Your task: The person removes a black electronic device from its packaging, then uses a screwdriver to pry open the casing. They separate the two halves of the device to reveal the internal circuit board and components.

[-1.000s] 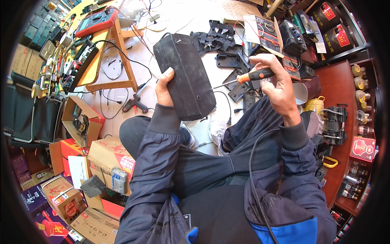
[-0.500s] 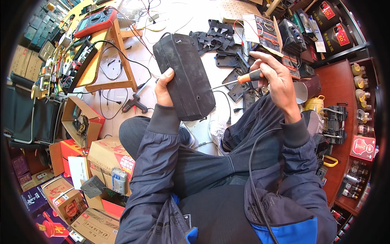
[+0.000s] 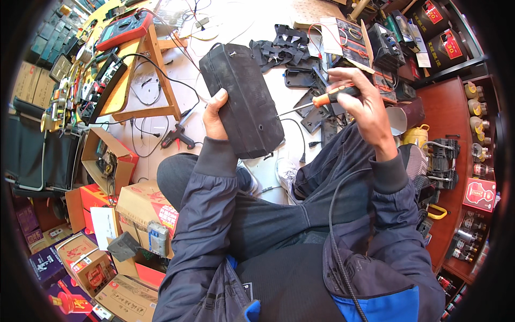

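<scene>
A long black plastic case (image 3: pixel 244 99) is held up, tilted, above the floor in front of me. My left hand (image 3: pixel 216 115) grips its left side, thumb on the top face and the other fingers hidden beneath. From the right, a screwdriver (image 3: pixel 323 100) with an orange and black handle points at the case. Its tip meets the case's right side, at a hole or screw I cannot make out. Wrapped about the handle's end is my right hand (image 3: pixel 365 110), its fingers slightly blurred.
A red multimeter (image 3: pixel 124 30) lies on a yellow-topped wooden stand at the left. Below it, a glue gun (image 3: pixel 177 137) rests on the floor. Black straps (image 3: pixel 284 47) and black plastic parts (image 3: pixel 311 110) lie beyond the screwdriver. Cardboard boxes (image 3: pixel 145 209) crowd the lower left.
My right hand's fingers have shifted and curled round the screwdriver handle, which appears turned. The case has moved slightly left; my left hand keeps its grip.
</scene>
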Available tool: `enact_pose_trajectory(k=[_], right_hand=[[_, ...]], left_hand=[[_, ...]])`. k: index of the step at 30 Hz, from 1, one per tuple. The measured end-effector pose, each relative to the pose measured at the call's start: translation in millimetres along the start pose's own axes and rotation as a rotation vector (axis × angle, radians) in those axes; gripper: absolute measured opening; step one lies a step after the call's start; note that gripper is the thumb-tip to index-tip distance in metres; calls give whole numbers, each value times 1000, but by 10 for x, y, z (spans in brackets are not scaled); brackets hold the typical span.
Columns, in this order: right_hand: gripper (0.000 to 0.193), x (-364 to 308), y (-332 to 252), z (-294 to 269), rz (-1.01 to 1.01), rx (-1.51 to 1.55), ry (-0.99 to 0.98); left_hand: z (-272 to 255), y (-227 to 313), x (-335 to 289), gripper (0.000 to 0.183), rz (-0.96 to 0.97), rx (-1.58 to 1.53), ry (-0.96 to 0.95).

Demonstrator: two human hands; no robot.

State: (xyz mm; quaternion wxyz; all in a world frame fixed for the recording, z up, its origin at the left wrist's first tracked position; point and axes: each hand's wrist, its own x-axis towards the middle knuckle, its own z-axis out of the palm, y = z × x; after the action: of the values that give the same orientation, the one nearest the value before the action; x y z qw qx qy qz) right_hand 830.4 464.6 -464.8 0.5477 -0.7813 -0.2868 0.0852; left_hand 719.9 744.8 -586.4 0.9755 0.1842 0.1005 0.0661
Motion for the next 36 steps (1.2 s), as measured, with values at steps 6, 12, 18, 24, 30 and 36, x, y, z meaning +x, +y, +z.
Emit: enact_pose_trajectory(k=[6, 12, 18, 24, 30, 36], right_hand=[[35, 16, 39, -33, -58, -89, -10], [45, 33, 65, -53, 17, 35, 25], [33, 323, 355, -191, 114, -186, 144], [20, 750, 1968, 66, 584, -303, -60], [34, 168, 3698, 772, 880, -156, 534], [51, -31, 4232, 861, 808, 337, 758]], left_hand=[[15, 3, -5, 62, 21, 59, -11], [11, -6, 14, 63, 50, 91, 55], [82, -2, 10, 61, 93, 51, 127], [138, -23, 92, 49, 91, 102, 138], [104, -27, 133, 45, 86, 168, 257], [93, -67, 116, 42, 37, 186, 343]])
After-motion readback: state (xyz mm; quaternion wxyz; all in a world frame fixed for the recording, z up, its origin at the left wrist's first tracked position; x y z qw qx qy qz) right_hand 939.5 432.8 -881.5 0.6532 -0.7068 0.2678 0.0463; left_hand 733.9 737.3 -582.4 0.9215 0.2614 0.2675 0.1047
